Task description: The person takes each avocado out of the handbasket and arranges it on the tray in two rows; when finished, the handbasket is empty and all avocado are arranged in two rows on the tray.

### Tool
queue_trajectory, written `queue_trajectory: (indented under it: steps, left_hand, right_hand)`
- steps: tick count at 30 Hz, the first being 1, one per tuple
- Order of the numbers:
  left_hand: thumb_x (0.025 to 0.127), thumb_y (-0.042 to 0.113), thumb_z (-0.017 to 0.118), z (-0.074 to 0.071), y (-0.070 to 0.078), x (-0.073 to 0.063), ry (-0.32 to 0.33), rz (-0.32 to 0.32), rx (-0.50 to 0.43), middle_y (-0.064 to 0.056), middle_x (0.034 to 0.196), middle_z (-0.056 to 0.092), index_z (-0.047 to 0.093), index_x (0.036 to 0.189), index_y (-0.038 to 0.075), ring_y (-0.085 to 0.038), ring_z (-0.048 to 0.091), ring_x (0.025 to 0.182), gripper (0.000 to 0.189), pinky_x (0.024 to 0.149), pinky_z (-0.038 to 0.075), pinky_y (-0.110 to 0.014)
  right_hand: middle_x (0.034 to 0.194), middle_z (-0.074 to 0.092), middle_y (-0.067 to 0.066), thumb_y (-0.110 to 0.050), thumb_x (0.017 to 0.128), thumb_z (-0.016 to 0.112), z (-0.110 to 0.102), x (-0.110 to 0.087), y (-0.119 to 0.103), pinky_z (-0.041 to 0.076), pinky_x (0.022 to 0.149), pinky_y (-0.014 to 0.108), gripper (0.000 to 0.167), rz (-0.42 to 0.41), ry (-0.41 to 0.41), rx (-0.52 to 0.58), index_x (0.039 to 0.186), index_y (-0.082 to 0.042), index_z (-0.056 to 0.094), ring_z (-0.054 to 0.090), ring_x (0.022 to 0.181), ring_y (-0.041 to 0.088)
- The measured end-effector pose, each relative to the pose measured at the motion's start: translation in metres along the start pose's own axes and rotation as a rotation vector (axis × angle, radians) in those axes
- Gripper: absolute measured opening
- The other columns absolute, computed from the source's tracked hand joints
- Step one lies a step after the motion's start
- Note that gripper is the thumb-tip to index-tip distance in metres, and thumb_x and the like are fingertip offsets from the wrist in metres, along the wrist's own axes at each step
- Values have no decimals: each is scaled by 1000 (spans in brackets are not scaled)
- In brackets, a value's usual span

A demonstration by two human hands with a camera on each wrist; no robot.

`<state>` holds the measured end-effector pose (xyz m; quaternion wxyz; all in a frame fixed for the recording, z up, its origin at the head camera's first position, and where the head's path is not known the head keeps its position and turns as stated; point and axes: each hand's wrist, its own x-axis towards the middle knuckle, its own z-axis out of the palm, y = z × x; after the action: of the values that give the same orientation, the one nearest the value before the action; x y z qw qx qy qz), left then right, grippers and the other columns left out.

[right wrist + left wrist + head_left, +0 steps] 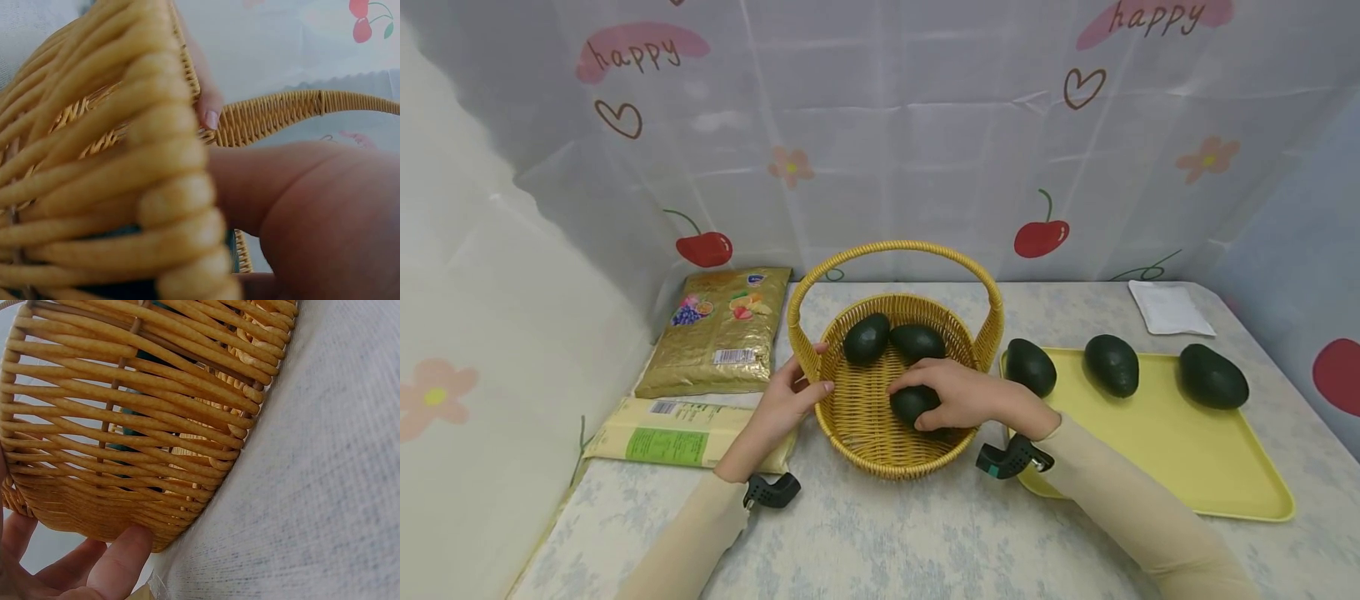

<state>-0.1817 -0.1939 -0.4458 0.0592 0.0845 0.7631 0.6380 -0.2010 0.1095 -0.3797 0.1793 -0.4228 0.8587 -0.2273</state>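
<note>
A yellow wicker basket with a tall arched handle stands in the middle of the table. My left hand holds its left rim at the foot of the handle; in the left wrist view, fingers lie against the woven outer wall. Inside the basket, my right hand grips a dark green avocado from above, partly covering it. Two more avocados, one on the left and one on the right, lie at the basket's back. In the right wrist view, the wicker wall hides most of the held avocado.
Right of the basket lies a yellow tray with three avocados along its back edge. A white packet sits behind it. To the left are a gold bag and a pale yellow-green package. A printed curtain closes off the back.
</note>
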Motion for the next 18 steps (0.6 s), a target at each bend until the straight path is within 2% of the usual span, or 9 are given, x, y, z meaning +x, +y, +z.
queue_trajectory:
  steps: [4, 10, 18]
  left_hand:
    - [96, 10, 64, 0, 0, 0, 1, 4, -2, -25, 149, 49, 44, 153, 13, -42, 58, 128, 60, 84, 58, -29]
    - [96, 8, 63, 1, 2, -1, -1, 15, -2, -25, 149, 49, 43, 153, 12, -44, 58, 128, 60, 85, 58, -30]
    - [96, 8, 63, 1, 2, 0, 9, 15, 16, -27, 147, 50, 43, 153, 10, -45, 57, 129, 61, 86, 57, -29]
  right_hand:
    - [143, 58, 9, -19, 91, 74, -4, -4, -1, 51, 101, 47, 53, -12, 21, 10, 142, -17, 60, 54, 132, 32]
    - [142, 60, 6, -19, 89, 74, -17, -15, -2, 53, 91, 36, 52, -47, 95, 59, 140, -20, 62, 58, 125, 25]
    - [140, 61, 6, -19, 89, 75, -36, -43, -6, 53, 78, 31, 51, -29, 158, 128, 139, -19, 62, 58, 106, 20]
